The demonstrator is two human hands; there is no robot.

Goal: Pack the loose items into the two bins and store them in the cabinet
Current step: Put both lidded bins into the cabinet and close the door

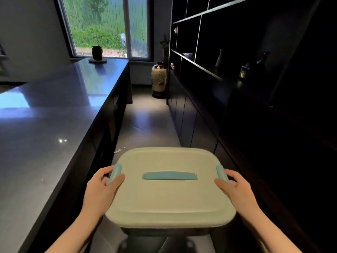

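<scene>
The bin [170, 189], lid on, is carried in the aisle between the counter [45, 125] and the cabinet [237, 88]. The left hand [102, 187] grips its left blue clip, the right hand [233, 187] its right one, thumbs on the lid.

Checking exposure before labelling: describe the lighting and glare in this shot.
Head view: window daylight glares on the countertop; the shelving at right is nearly black; the lidded bin, held by left hand and right hand, is evenly lit; the edges bow from wide-angle distortion.
</scene>
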